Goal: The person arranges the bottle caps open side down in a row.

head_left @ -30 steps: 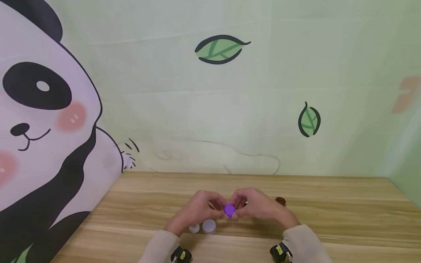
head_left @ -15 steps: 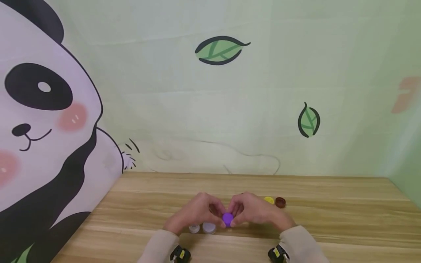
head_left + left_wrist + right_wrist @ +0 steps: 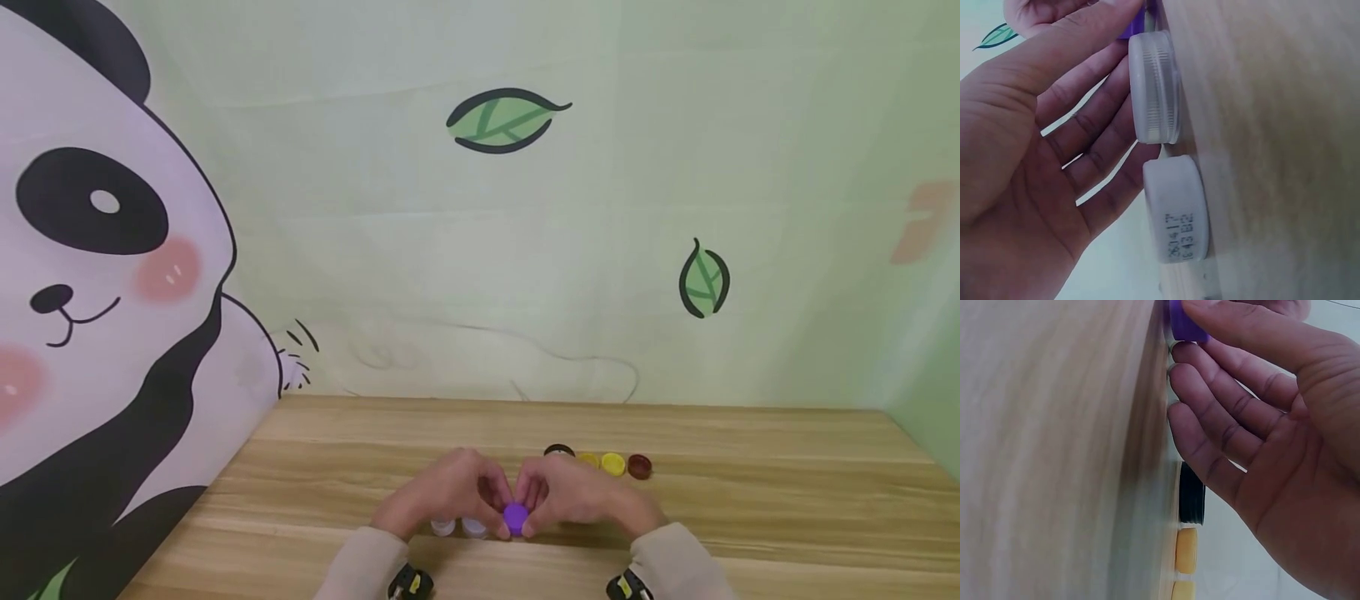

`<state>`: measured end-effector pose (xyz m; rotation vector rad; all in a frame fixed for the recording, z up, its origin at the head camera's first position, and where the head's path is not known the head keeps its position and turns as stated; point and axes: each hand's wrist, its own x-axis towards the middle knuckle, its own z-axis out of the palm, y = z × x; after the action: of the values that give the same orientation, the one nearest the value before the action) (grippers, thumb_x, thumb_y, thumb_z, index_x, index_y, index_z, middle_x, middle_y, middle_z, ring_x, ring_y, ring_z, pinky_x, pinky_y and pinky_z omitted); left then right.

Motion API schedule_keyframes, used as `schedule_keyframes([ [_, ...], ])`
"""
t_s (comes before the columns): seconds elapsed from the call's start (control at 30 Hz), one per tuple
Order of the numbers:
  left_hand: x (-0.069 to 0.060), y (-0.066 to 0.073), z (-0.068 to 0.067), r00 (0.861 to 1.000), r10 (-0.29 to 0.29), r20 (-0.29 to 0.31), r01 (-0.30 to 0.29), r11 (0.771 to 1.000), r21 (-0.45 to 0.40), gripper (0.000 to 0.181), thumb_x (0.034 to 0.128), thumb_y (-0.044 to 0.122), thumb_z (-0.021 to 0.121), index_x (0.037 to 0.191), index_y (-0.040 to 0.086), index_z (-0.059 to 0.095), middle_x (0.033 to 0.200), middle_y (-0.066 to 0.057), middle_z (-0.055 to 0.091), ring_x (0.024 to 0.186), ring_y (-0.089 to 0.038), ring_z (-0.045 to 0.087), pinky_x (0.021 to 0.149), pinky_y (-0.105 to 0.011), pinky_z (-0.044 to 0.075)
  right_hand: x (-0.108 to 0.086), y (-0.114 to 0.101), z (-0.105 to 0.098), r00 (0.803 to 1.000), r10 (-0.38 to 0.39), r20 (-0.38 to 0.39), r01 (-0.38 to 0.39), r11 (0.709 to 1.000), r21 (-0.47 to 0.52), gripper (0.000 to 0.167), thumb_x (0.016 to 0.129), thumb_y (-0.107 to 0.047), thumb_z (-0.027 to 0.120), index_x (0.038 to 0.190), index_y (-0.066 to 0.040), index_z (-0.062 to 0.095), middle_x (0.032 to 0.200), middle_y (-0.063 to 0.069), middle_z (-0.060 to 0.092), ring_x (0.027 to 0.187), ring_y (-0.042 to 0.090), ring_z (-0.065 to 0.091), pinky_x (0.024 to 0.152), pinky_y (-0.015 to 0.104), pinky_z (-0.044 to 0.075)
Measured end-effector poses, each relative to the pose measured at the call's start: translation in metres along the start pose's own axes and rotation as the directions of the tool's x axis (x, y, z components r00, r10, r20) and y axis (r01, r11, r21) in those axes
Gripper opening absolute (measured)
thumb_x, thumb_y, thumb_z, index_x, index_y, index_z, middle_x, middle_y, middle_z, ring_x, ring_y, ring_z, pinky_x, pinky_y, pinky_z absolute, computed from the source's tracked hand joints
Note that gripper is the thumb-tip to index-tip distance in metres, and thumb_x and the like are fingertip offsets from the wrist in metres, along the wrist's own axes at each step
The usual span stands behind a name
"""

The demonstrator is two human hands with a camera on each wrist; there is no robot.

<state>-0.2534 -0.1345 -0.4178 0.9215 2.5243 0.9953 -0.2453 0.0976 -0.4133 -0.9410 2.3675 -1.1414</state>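
Note:
A purple bottle cap (image 3: 515, 518) is pinched from both sides, low over the wooden table. On its left, my left hand (image 3: 444, 490) grips it between thumb and fingers. From the right, my right hand (image 3: 576, 492) pinches it the same way. Just left of the purple cap, under my left hand, a translucent white cap (image 3: 1154, 87) and a white cap with printed digits (image 3: 1175, 209) sit on the table, partly covered in the head view. The right wrist view shows the purple cap (image 3: 1188, 322) beside my fingertips, at or very near the tabletop.
Behind my right hand stands a row of caps: a black one (image 3: 558, 450), two yellow ones, the clearer being this yellow cap (image 3: 612, 464), and a dark red-brown cap (image 3: 640, 466). A panda-printed cloth backdrop (image 3: 375, 250) rises at the table's back edge (image 3: 450, 397).
Both hands have brought the purple cap down and slightly left, toward the near side, beside the white caps. The black and yellow caps have come into view behind the right hand.

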Motion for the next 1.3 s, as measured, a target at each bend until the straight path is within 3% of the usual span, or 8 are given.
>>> schedule_keyframes([
  [0.7,-0.004,0.003,-0.002,0.999,-0.001,0.04,0.003,0.999,-0.044,0.022,0.0761,0.006,0.096,0.091,0.011,0.08,0.084,0.008,0.076,0.078,-0.003,0.069,0.077,-0.022,0.057,0.0,-0.002,0.005,1.0,0.009,0.013,-0.009,0.999,0.032,0.029,0.079,0.004,0.089,0.097,-0.008,0.07,0.088,0.002,0.068,0.081,0.015,0.063,0.07,0.024,0.054],
  [1.0,-0.005,0.002,-0.007,0.999,0.011,0.043,-0.008,0.997,-0.076,0.022,0.0791,0.009,0.094,0.096,0.01,0.081,0.089,0.005,0.078,0.081,-0.005,0.07,0.078,-0.023,0.057,-0.004,-0.004,0.0,1.0,0.014,0.001,-0.014,1.0,0.028,0.026,0.082,-0.001,0.088,0.099,-0.009,0.071,0.09,0.0,0.069,0.085,0.015,0.064,0.078,0.027,0.054],
  [1.17,0.004,0.0,-0.008,0.999,0.014,-0.05,-0.018,0.997,-0.078,0.022,0.084,0.012,0.091,0.103,0.011,0.08,0.096,0.005,0.077,0.088,-0.007,0.07,0.084,-0.026,0.057,-0.008,-0.002,-0.017,0.995,-0.007,-0.096,0.009,1.0,0.014,0.018,0.089,-0.006,0.084,0.103,-0.009,0.072,0.092,-0.004,0.07,0.088,0.016,0.065,0.081,0.03,0.054],
  [1.3,0.016,0.003,-0.003,0.981,0.034,-0.193,-0.044,0.998,-0.051,0.024,0.0879,0.012,0.087,0.11,0.009,0.078,0.105,-0.001,0.077,0.097,-0.014,0.07,0.091,-0.035,0.057,-0.011,0.005,-0.034,0.969,-0.025,-0.247,0.01,0.998,-0.062,0.014,0.093,-0.008,0.081,0.104,-0.007,0.072,0.093,-0.003,0.07,0.09,0.017,0.065,0.082,0.033,0.054],
])
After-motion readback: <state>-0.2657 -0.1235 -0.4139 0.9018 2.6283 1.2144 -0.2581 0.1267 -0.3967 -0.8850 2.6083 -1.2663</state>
